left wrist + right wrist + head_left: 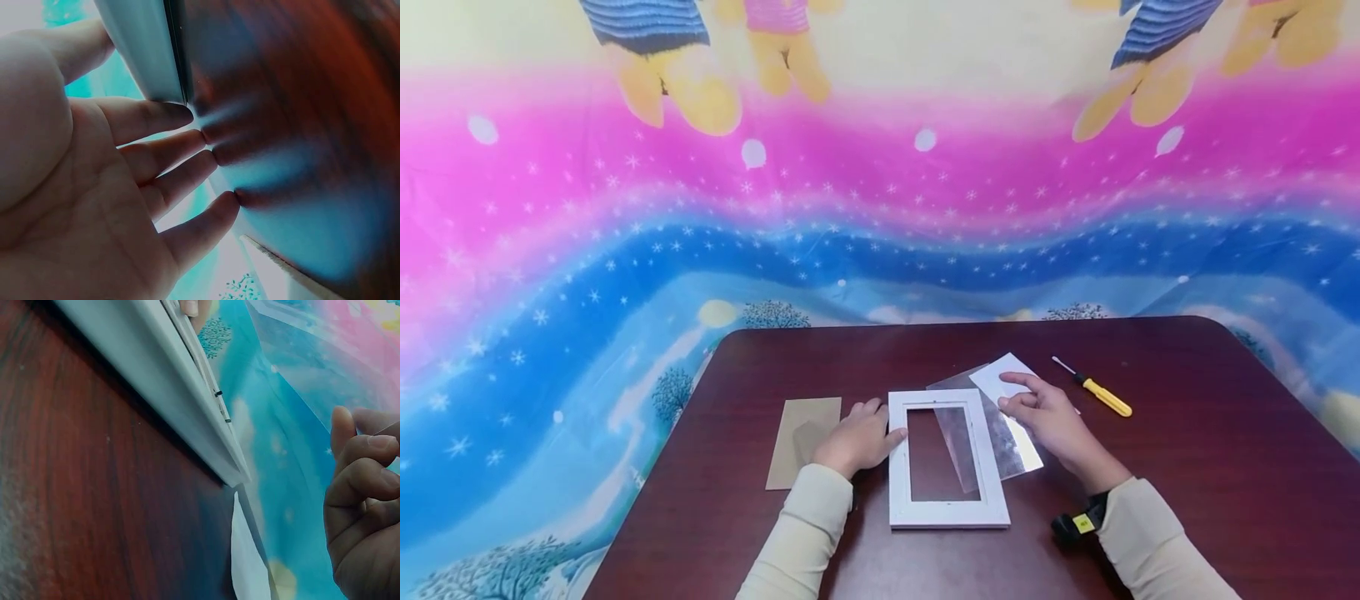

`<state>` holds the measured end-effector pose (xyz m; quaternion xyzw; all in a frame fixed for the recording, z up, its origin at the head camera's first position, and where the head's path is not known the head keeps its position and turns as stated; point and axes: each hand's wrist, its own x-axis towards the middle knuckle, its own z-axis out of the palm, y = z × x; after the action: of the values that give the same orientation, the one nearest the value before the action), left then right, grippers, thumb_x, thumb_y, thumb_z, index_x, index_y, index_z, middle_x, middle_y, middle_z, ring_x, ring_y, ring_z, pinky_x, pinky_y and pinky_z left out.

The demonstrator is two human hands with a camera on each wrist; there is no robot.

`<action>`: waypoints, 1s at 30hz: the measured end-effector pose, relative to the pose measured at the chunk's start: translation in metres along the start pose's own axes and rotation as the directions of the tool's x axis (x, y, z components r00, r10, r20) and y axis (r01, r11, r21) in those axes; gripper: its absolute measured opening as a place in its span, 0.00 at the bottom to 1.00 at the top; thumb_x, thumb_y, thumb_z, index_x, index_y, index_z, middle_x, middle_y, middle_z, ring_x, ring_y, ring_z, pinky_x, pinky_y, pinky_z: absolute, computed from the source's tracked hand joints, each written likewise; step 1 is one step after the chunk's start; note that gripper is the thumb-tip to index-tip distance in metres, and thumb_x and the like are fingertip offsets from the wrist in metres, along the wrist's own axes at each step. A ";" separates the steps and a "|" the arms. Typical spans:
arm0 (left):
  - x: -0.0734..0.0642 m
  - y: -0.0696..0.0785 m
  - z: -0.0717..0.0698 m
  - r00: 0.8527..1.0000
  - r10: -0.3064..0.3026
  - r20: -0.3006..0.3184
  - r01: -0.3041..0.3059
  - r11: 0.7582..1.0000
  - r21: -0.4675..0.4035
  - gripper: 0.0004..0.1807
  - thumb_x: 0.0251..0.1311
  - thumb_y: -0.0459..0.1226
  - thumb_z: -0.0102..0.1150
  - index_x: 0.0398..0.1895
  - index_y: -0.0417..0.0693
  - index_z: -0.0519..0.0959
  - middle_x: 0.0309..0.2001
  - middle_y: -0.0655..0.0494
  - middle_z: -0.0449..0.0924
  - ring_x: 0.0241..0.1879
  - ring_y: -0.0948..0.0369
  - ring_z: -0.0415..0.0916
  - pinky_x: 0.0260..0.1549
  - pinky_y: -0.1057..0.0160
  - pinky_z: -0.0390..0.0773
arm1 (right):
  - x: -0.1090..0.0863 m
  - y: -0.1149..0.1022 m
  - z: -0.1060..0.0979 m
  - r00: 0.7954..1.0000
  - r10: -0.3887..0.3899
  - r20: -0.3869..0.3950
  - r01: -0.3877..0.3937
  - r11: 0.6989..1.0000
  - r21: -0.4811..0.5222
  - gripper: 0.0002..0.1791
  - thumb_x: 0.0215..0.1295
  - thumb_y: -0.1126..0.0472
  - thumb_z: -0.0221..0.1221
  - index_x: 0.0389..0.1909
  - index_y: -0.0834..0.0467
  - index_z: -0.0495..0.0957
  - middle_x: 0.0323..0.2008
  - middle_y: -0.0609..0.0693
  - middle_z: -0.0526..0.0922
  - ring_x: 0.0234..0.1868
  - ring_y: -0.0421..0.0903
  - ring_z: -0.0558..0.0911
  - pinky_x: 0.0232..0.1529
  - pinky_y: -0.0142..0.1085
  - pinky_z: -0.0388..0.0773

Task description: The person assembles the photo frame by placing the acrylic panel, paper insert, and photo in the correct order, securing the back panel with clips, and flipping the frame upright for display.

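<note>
A white rectangular frame [994, 492] lies on the table with its opening showing the wood. Beside its left edge is my left hand [861, 437], fingers fairly straight with the tips down at the tabletop and the thumb on the frame's border. My right hand [1047, 417] pinches a clear sheet [1000, 450] between thumb and fingers. In the right wrist view the clear sheet [306, 369] is held up, tilted. From the head view it overlaps the frame's right side and opening. A white card [996, 375] lies behind it, partly covered by the right hand.
A tan backing board [790, 442] lies left of the left hand. At the back right is a screwdriver [1101, 394] with a yellow handle. The dark red table [1150, 467] has rounded far corners and meets a colourful printed cloth [880, 200] behind.
</note>
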<state>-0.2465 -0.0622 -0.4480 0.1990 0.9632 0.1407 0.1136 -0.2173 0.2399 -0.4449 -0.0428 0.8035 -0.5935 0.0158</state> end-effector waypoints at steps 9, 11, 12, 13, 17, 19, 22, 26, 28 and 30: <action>0.000 0.000 -0.001 1.000 0.001 0.002 -0.001 1.000 0.020 0.36 0.71 0.56 0.45 0.70 0.37 0.65 0.71 0.43 0.58 0.71 0.47 0.54 0.65 0.49 0.61 | 0.000 0.004 0.002 0.997 0.053 0.052 -0.055 0.998 0.040 0.30 0.69 0.58 0.60 0.68 0.64 0.63 0.31 0.60 0.82 0.17 0.43 0.68 0.16 0.33 0.68; 0.000 0.001 -0.002 1.000 0.006 -0.001 -0.006 1.000 0.018 0.36 0.71 0.56 0.45 0.70 0.37 0.65 0.71 0.43 0.58 0.71 0.47 0.54 0.65 0.49 0.61 | 0.000 0.004 0.001 0.997 0.047 0.057 -0.048 0.998 0.028 0.30 0.70 0.57 0.59 0.68 0.64 0.63 0.32 0.59 0.83 0.18 0.43 0.69 0.16 0.34 0.70; 0.000 0.001 -0.002 1.000 0.008 -0.001 -0.008 1.000 0.017 0.36 0.72 0.56 0.45 0.70 0.37 0.65 0.71 0.43 0.58 0.71 0.47 0.54 0.65 0.49 0.61 | 0.001 0.004 0.000 0.997 0.047 0.059 -0.049 0.998 0.029 0.30 0.70 0.57 0.59 0.68 0.64 0.63 0.32 0.59 0.83 0.18 0.43 0.69 0.16 0.34 0.70; 0.001 0.001 -0.002 1.000 0.010 -0.001 -0.010 1.000 0.015 0.36 0.72 0.56 0.45 0.70 0.37 0.65 0.71 0.43 0.58 0.71 0.47 0.54 0.65 0.49 0.61 | 0.001 0.005 0.000 0.997 0.048 0.063 -0.050 0.998 0.027 0.30 0.70 0.57 0.59 0.68 0.63 0.63 0.32 0.59 0.83 0.18 0.43 0.69 0.16 0.34 0.70; 0.002 0.001 -0.002 1.000 0.012 0.005 -0.012 1.000 0.007 0.36 0.72 0.56 0.45 0.70 0.37 0.65 0.71 0.43 0.58 0.71 0.46 0.53 0.65 0.49 0.61 | 0.001 0.006 0.000 0.996 0.059 0.073 -0.062 0.997 0.036 0.30 0.71 0.57 0.58 0.68 0.64 0.62 0.33 0.59 0.83 0.17 0.43 0.69 0.15 0.34 0.68; 0.003 0.000 -0.002 1.000 0.012 0.004 -0.012 1.000 0.004 0.36 0.72 0.56 0.45 0.70 0.37 0.65 0.72 0.43 0.58 0.71 0.47 0.53 0.65 0.49 0.61 | 0.002 0.006 0.001 0.996 0.057 0.075 -0.060 0.997 0.041 0.29 0.71 0.58 0.57 0.68 0.64 0.62 0.33 0.59 0.83 0.17 0.43 0.68 0.15 0.33 0.66; 0.003 0.000 -0.003 1.000 0.006 0.004 -0.006 1.000 -0.002 0.36 0.71 0.56 0.45 0.70 0.37 0.64 0.72 0.43 0.58 0.71 0.47 0.53 0.65 0.49 0.61 | 0.003 0.007 0.004 0.996 0.052 0.076 -0.055 0.997 0.046 0.29 0.71 0.58 0.57 0.68 0.64 0.63 0.33 0.59 0.83 0.17 0.42 0.68 0.14 0.31 0.63; 0.002 0.000 -0.003 1.000 -0.002 0.014 0.002 1.000 -0.001 0.36 0.71 0.56 0.45 0.70 0.38 0.64 0.72 0.43 0.57 0.71 0.47 0.53 0.65 0.49 0.61 | 0.003 0.008 0.006 0.995 0.061 0.079 -0.065 0.997 0.047 0.28 0.71 0.59 0.57 0.68 0.64 0.63 0.32 0.59 0.84 0.16 0.42 0.67 0.14 0.31 0.63; 0.002 0.000 -0.003 1.000 -0.001 0.015 0.001 1.000 -0.001 0.36 0.71 0.56 0.45 0.70 0.38 0.64 0.72 0.43 0.58 0.71 0.47 0.53 0.65 0.49 0.61 | 0.002 0.009 0.006 0.994 0.067 0.081 -0.071 0.997 0.042 0.29 0.71 0.59 0.58 0.68 0.64 0.63 0.32 0.59 0.84 0.16 0.42 0.68 0.13 0.32 0.63; 0.003 0.000 -0.003 1.000 0.004 0.011 -0.004 1.000 0.002 0.36 0.71 0.56 0.45 0.70 0.38 0.65 0.72 0.43 0.58 0.71 0.47 0.53 0.65 0.49 0.61 | 0.002 0.010 0.006 0.993 0.075 0.087 -0.078 0.996 0.038 0.29 0.71 0.58 0.58 0.68 0.64 0.63 0.32 0.58 0.84 0.16 0.43 0.68 0.13 0.32 0.64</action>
<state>-0.2495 -0.0615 -0.4453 0.2016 0.9623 0.1388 0.1186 -0.2190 0.2370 -0.4556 -0.0368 0.7906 -0.6067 0.0737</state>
